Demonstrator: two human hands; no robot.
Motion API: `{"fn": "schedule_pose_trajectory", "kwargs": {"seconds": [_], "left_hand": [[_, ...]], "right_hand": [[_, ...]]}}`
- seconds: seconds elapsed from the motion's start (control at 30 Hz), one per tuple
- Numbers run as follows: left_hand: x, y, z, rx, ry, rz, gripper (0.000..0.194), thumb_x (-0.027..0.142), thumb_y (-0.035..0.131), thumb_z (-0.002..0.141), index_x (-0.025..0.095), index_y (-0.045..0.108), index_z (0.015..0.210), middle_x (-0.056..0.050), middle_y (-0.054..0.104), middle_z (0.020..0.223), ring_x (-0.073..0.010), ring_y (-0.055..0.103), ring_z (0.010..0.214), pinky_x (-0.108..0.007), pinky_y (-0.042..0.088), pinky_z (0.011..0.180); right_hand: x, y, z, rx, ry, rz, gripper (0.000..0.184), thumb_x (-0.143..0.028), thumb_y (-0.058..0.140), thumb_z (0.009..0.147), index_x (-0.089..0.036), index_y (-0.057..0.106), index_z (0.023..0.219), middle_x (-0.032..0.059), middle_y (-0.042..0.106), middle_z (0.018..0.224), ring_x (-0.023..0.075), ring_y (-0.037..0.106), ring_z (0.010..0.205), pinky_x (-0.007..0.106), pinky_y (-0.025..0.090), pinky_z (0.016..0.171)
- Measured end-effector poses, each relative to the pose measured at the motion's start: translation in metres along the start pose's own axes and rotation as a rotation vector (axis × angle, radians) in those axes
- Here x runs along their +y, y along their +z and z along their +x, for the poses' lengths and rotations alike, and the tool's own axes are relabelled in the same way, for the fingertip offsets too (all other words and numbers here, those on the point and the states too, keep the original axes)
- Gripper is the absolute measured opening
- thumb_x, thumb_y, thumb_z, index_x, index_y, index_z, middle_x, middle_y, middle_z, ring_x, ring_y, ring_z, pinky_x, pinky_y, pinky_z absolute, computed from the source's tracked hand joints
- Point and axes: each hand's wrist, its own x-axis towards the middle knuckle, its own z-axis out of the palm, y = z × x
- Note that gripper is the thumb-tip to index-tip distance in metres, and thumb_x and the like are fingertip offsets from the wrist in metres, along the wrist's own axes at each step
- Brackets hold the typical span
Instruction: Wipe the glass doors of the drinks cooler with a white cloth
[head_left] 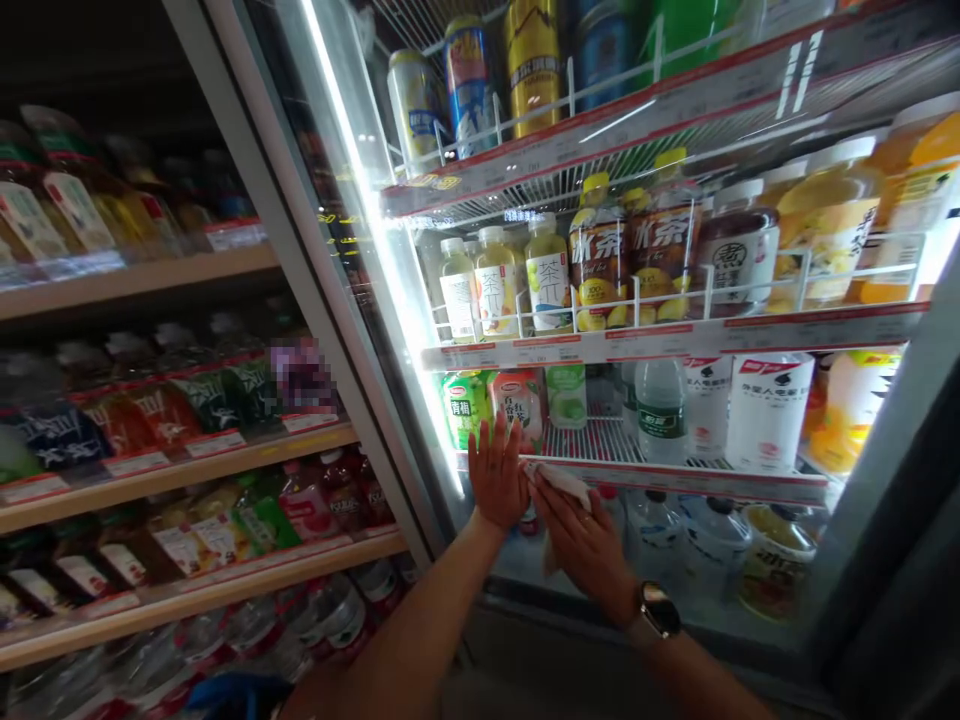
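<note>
My left hand [496, 482] is raised with its fingers stretched out, in front of the green and red drink packs at the left of a lower cooler shelf. It holds nothing. Close beside it, my right hand [583, 535] lies over a pale cloth [568, 484], whose edges show above the fingers and below the palm. A watch [659, 609] is on my right wrist. Both hands overlap the lower shelf's front edge [675, 478] in view; whether they touch it or a glass pane before it, I cannot tell.
The lit drinks cooler holds cans [534, 70] on top, tea bottles [598, 255] below, and a clear water bottle [661, 410] beside white packs [769, 412]. A metal frame [300, 270] separates it from wooden shelves [187, 448] of bottles at left.
</note>
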Motion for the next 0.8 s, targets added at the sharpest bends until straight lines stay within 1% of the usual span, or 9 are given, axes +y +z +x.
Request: {"fn": "schedule_pose_trajectory", "kwargs": {"seconds": [0.07, 0.17, 0.23, 0.33, 0.4, 0.5, 0.6, 0.7, 0.8], "left_hand": [[0.0, 0.0, 0.0, -0.005, -0.004, -0.006, 0.059, 0.024, 0.035, 0.098, 0.017, 0.021, 0.155, -0.012, 0.031, 0.158, -0.0256, 0.016, 0.15, -0.049, 0.023, 0.121], [0.001, 0.0, 0.0, -0.003, -0.005, -0.02, 0.061, 0.021, 0.038, 0.096, 0.017, 0.021, 0.155, -0.011, 0.03, 0.159, -0.0257, 0.016, 0.151, -0.048, 0.023, 0.121], [0.001, 0.0, 0.0, 0.003, -0.003, -0.024, 0.061, 0.02, 0.038, 0.096, 0.016, 0.022, 0.155, -0.011, 0.028, 0.16, -0.0257, 0.016, 0.151, -0.047, 0.022, 0.122], [0.001, 0.0, 0.0, 0.009, 0.001, -0.022, 0.061, 0.02, 0.038, 0.096, 0.016, 0.022, 0.155, -0.012, 0.028, 0.16, -0.0262, 0.016, 0.15, -0.047, 0.022, 0.121], [0.002, -0.001, 0.001, 0.006, -0.002, -0.019, 0.061, 0.02, 0.038, 0.096, 0.016, 0.022, 0.155, -0.011, 0.028, 0.159, -0.0261, 0.016, 0.15, -0.048, 0.023, 0.121], [0.002, -0.001, 0.002, 0.004, 0.0, -0.02, 0.061, 0.02, 0.037, 0.096, 0.016, 0.021, 0.155, -0.011, 0.026, 0.16, -0.0256, 0.016, 0.151, -0.047, 0.021, 0.122], [0.002, -0.001, 0.002, 0.007, 0.003, -0.02, 0.061, 0.021, 0.038, 0.097, 0.016, 0.021, 0.155, -0.011, 0.026, 0.16, -0.0253, 0.016, 0.151, -0.047, 0.021, 0.122], [0.001, -0.001, 0.003, 0.012, 0.011, -0.015, 0.06, 0.023, 0.036, 0.097, 0.015, 0.022, 0.155, -0.011, 0.023, 0.161, -0.0257, 0.016, 0.151, -0.046, 0.019, 0.122], [0.001, -0.001, 0.003, 0.013, 0.016, -0.007, 0.059, 0.023, 0.036, 0.098, 0.014, 0.023, 0.154, -0.011, 0.02, 0.162, -0.0256, 0.015, 0.151, -0.044, 0.017, 0.123]], "right_hand": [[0.012, -0.012, 0.008, 0.03, 0.042, -0.029, 0.061, -0.01, 0.04, 0.093, -0.025, 0.036, 0.151, 0.0059, 0.056, 0.143, 0.0168, 0.054, 0.127, 0.042, -0.003, 0.123], [0.033, -0.033, 0.02, 0.168, 0.192, -0.106, 0.066, -0.017, 0.043, 0.095, -0.022, 0.021, 0.157, 0.0114, 0.05, 0.148, 0.0235, 0.05, 0.133, 0.052, -0.001, 0.122], [0.043, -0.044, 0.027, 0.258, 0.28, -0.139, 0.067, -0.021, 0.043, 0.095, -0.021, 0.018, 0.157, 0.0135, 0.043, 0.153, 0.0277, 0.044, 0.138, 0.056, 0.001, 0.121], [0.046, -0.048, 0.03, 0.297, 0.321, -0.164, 0.066, -0.022, 0.043, 0.096, -0.02, 0.019, 0.157, 0.0135, 0.038, 0.156, 0.0299, 0.04, 0.141, 0.057, 0.001, 0.121], [0.038, -0.041, 0.028, 0.276, 0.299, -0.175, 0.066, -0.02, 0.042, 0.095, -0.02, 0.018, 0.157, 0.014, 0.043, 0.153, 0.029, 0.043, 0.138, 0.057, 0.002, 0.121], [0.021, -0.025, 0.02, 0.189, 0.226, -0.154, 0.066, -0.018, 0.042, 0.095, -0.018, 0.018, 0.157, 0.0143, 0.053, 0.145, 0.0246, 0.051, 0.13, 0.051, 0.005, 0.122], [0.006, -0.013, 0.013, 0.102, 0.126, -0.083, 0.063, -0.015, 0.041, 0.095, -0.018, 0.025, 0.155, 0.0116, 0.058, 0.14, 0.0201, 0.054, 0.126, 0.045, 0.005, 0.122], [0.0, -0.009, 0.009, 0.052, 0.047, -0.023, 0.057, -0.012, 0.04, 0.094, -0.019, 0.038, 0.15, 0.0093, 0.059, 0.14, 0.018, 0.054, 0.126, 0.042, 0.002, 0.123], [0.003, -0.014, 0.012, 0.044, 0.027, -0.01, 0.057, -0.011, 0.039, 0.094, -0.021, 0.038, 0.15, 0.0078, 0.059, 0.14, 0.0169, 0.055, 0.124, 0.041, -0.001, 0.123]]}}
